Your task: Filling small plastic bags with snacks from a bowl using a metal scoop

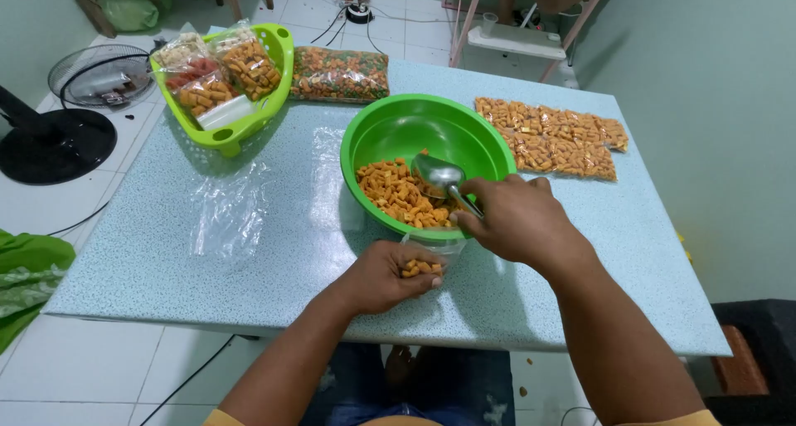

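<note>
A green bowl [464,136] stands on the pale blue table [274,268] and holds orange snack pieces [398,195] on its near left side. My right hand [514,219] grips the handle of a metal spoon [439,175], whose bowl rests just above the snacks. My left hand [385,275] holds a small clear plastic bag [431,256] at the bowl's near rim. A few orange pieces sit in the bag.
A lime basket [236,131] of packed snacks stands at the far left. A large mixed-snack bag [338,74] lies behind the bowl. Several filled small bags [551,136] lie at the right. Empty clear bags [228,210] lie left of the bowl. A black fan [50,136] stands on the floor.
</note>
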